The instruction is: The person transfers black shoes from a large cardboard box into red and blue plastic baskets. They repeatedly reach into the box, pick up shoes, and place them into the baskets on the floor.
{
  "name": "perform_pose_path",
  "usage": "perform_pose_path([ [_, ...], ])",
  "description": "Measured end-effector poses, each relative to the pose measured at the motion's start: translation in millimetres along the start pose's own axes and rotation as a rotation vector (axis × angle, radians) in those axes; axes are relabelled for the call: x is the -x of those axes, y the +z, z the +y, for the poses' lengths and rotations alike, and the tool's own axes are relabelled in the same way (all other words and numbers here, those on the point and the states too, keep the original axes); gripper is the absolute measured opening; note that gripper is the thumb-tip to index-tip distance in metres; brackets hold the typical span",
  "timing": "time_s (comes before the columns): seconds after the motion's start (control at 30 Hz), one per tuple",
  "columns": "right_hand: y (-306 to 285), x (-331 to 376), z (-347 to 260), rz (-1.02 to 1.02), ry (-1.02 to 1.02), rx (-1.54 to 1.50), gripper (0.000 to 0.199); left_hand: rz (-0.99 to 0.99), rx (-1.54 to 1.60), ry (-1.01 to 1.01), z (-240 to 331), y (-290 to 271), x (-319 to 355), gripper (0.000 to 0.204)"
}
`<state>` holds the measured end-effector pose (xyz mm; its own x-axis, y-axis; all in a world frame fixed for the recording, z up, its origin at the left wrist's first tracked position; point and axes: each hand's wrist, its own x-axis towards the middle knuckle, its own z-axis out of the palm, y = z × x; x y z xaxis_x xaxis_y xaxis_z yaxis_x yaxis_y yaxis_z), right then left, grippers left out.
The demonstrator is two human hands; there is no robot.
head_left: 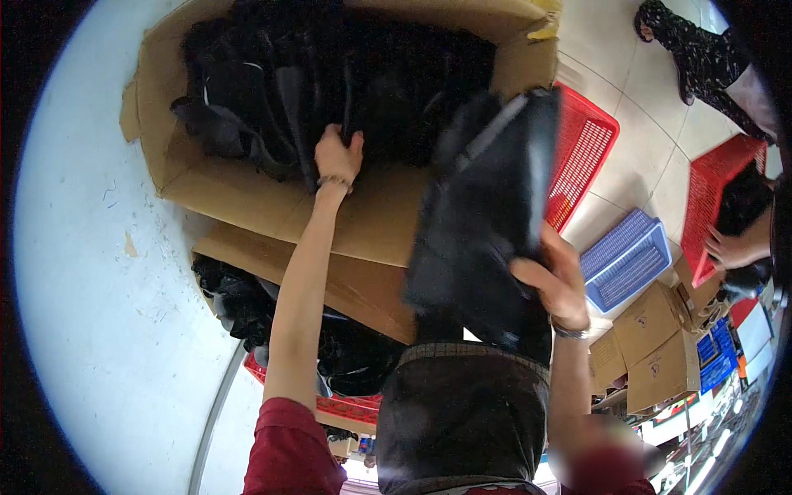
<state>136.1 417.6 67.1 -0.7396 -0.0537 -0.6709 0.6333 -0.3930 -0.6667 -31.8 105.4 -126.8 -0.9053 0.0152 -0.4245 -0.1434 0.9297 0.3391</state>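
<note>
A large cardboard box (247,198) stands in front of me, filled with dark, leather-like black pieces (289,91) packed on edge. My left hand (338,157) reaches into the box, its thumb and curled fingers closed on the near edge of one upright black piece. Outside the box on the right, my right hand (557,276) grips a stack of flat black leather-like pieces (487,214), thumb on top and fingers mostly hidden behind. The stack is slightly blurred and tilts up across the box's right side.
Below the box, another open carton (363,289) and a red crate (351,407) sit near black pieces (363,351). Red baskets (590,136) and a blue basket (631,260) stand on the tiled floor. At right, a co-worker's hand (730,247) is by a red basket. A white wall (99,264) rises left.
</note>
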Motion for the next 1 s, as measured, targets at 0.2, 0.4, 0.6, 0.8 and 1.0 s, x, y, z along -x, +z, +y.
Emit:
perform_pose_path([
  [0.2, -122.7, 114.1, 33.4, 0.344, 0.016, -0.197, 0.045, -0.138, 0.546, 0.101, 134.4, -102.6, 127.3, 0.035],
  [0.4, -166.8, 83.8, 92.9, 0.732, 0.059, 0.197, 0.058, -0.285, 0.194, 0.354, 241.7, -94.4, 228.8, 0.049],
  [0.6, -213.0, -19.0, 211.9, 0.841, 0.027, 0.701, 0.054, -0.365, 0.141, 0.16, 257.8, 109.8, 214.4, 0.061],
  [0.8, -218.6, -32.0, 227.3, 0.753, -0.056, 0.665, 0.046, -0.078, 0.487, 0.429, 240.7, 9.7, 194.4, 0.051],
  [1.0, -45.7, -30.6, 23.7, 0.545, -0.3, 0.248, 0.03, 0.574, 0.153, -0.01, -2.9, -97.5, 30.9, 0.088],
])
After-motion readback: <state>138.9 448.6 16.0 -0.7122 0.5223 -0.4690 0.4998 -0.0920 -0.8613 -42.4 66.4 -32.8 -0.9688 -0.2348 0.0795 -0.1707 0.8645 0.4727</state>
